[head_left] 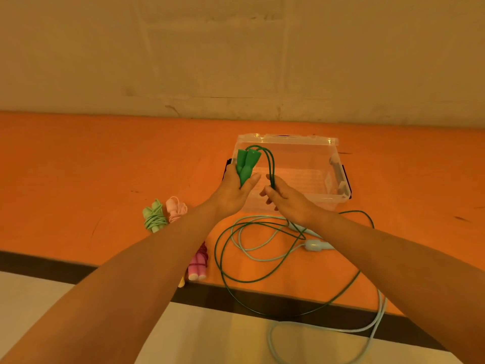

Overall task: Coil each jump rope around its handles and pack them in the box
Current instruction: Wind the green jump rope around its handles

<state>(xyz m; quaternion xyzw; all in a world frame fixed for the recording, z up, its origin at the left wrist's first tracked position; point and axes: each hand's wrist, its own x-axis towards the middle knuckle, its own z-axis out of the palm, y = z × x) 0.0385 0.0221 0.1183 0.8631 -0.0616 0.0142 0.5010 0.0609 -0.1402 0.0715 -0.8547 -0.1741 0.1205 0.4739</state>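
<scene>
The left hand [233, 189] grips the two dark green handles [246, 164] together, upright, in front of the clear plastic box [338, 185] on the orange counter [78, 166]. The right hand [287, 200] pinches the dark green rope [270, 164] just beside them; the rest of that rope trails in loose loops over the counter's near edge. A pale blue rope [316, 245] lies uncoiled beneath it. Three coiled ropes sit left of the box: light green [154, 216], pale pink [176, 209] and bright pink [198, 264].
</scene>
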